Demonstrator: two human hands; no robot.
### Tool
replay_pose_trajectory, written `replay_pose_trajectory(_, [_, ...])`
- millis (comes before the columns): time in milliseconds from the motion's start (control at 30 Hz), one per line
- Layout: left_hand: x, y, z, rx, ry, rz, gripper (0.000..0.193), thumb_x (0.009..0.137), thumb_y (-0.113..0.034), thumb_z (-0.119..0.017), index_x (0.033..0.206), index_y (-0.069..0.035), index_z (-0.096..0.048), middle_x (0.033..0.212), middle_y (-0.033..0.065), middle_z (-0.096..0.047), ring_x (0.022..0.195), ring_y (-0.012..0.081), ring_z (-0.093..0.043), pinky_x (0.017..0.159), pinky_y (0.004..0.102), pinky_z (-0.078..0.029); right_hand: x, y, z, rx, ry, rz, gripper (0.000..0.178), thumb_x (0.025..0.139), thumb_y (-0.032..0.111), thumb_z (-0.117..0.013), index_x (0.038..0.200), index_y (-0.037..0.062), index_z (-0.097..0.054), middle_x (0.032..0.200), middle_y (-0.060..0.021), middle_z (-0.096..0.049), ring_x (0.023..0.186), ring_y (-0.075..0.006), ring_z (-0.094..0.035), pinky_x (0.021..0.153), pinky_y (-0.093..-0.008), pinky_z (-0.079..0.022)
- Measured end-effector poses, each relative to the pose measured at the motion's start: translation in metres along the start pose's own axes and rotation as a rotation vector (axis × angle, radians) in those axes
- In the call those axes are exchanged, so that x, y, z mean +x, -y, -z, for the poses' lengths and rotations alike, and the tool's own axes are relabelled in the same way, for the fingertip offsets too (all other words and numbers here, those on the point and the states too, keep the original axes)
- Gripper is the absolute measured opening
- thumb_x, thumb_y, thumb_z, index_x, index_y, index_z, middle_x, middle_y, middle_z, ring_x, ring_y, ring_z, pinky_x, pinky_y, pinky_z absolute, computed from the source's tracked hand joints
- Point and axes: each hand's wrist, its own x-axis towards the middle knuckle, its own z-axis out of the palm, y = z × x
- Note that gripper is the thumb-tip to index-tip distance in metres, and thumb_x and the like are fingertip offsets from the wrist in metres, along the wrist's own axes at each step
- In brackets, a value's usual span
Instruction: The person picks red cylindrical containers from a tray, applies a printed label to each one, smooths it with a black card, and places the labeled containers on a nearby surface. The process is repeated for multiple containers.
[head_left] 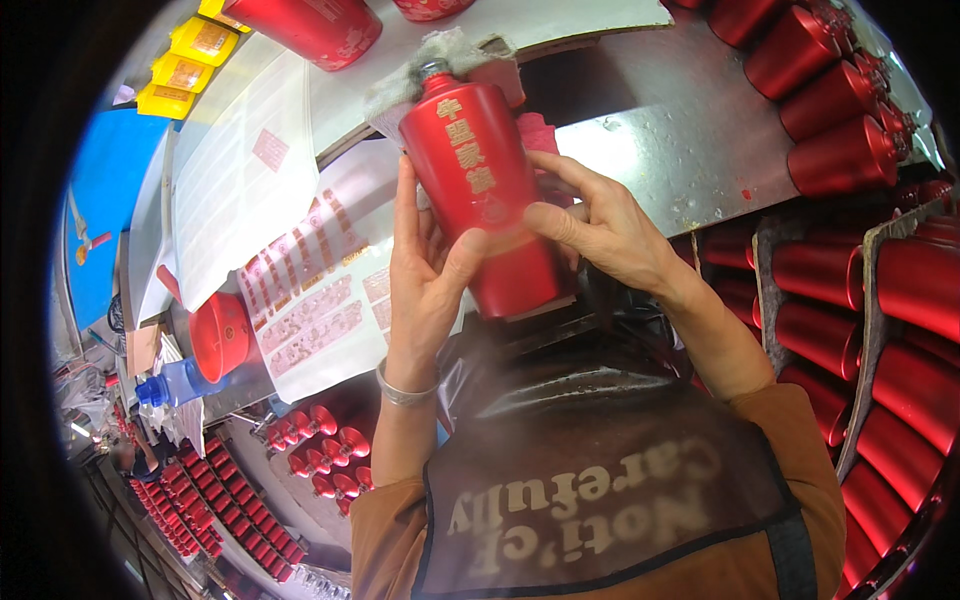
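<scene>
A matt red bottle point(480, 190) with gold characters down its front lies tilted in front of me, its neck pointing up and away. My left hand point(425, 275) grips its lower left side, thumb across the front. My right hand point(600, 225) holds the right side, thumb pressing on the bottle's lower front. The bottle's neck rests against a grey cloth point(440, 55) on the workbench. A pink rag point(538, 130) shows behind the bottle. A silver bangle point(405, 392) circles my left wrist.
Sheets of red-and-gold stickers point(310, 300) lie on the bench at left, beside a red cap point(222, 335) and a blue-capped bottle point(175, 385). Many red bottles point(850, 150) are stacked at right, and several small red caps point(320, 450) sit below. Yellow boxes point(190, 60) stand top left.
</scene>
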Motion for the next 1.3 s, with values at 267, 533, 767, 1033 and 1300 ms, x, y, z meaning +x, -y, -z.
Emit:
replay_pose_trajectory(267, [0.0, 0.0, 0.0, 0.006, 0.001, -0.007, 0.093, 0.096, -0.012, -0.068, 0.162, -0.004, -0.003, 0.143, 0.0202, -0.05, 0.131, 0.0262, -0.052, 0.108, 0.0377, -0.043, 0.016, -0.03, 0.03, 0.734, -0.224, -0.271, 0.051, 0.104, 0.046, -0.052, 0.123, -0.0006, -0.06, 0.109, -0.0183, -0.07, 0.068, -0.0082, -0.062, 0.05, -0.0213, -0.044])
replay_pose_trajectory(533, [0.001, -0.001, -0.001, 0.024, -0.002, -0.032, 0.091, 0.096, -0.009, -0.066, 0.162, -0.004, -0.003, 0.143, 0.0205, -0.05, 0.129, 0.0266, -0.054, 0.107, 0.0382, -0.045, 0.016, -0.01, 0.034, 0.617, -0.181, 0.055, 0.022, 0.095, 0.011, -0.066, 0.114, 0.0, -0.064, 0.107, -0.0055, -0.067, 0.096, -0.0128, -0.066, 0.089, -0.0264, -0.053])
replay_pose_trajectory(767, [-0.001, -0.005, -0.006, 0.026, -0.024, -0.022, 0.092, 0.095, -0.007, -0.067, 0.162, -0.003, -0.005, 0.138, 0.02, -0.053, 0.124, 0.0261, -0.058, 0.103, 0.0388, -0.048, 0.078, 0.076, 0.018, -0.579, 0.016, 0.743, 0.03, 0.087, 0.008, -0.064, 0.115, 0.0011, -0.069, 0.103, -0.0132, -0.072, 0.093, -0.0232, -0.071, 0.082, -0.0322, -0.055])
replay_pose_trajectory(1033, [-0.005, 0.01, 0.022, -0.118, -0.201, 0.024, 0.073, 0.105, -0.031, -0.054, 0.161, -0.003, -0.016, 0.156, 0.0206, -0.039, 0.138, 0.0317, -0.049, 0.11, 0.0394, -0.043, 0.018, 0.06, -0.003, -0.632, 0.022, 1.015, 0.037, 0.066, -0.004, -0.073, 0.102, 0.0065, -0.071, 0.107, -0.0086, -0.072, 0.093, -0.0306, -0.067, 0.084, -0.0408, -0.055])
replay_pose_trajectory(1300, [0.027, 0.005, 0.02, -0.033, -0.283, -0.029, 0.07, 0.107, -0.054, -0.037, 0.151, 0.0, -0.04, 0.135, 0.0133, -0.058, 0.121, 0.0237, -0.061, 0.104, 0.0357, -0.047, 0.052, 0.063, 0.013, -0.558, -0.252, 0.692, 0.026, 0.09, 0.009, -0.069, 0.114, 0.0008, -0.068, 0.094, -0.0154, -0.072, 0.08, -0.0241, -0.07, 0.073, -0.0341, -0.056])
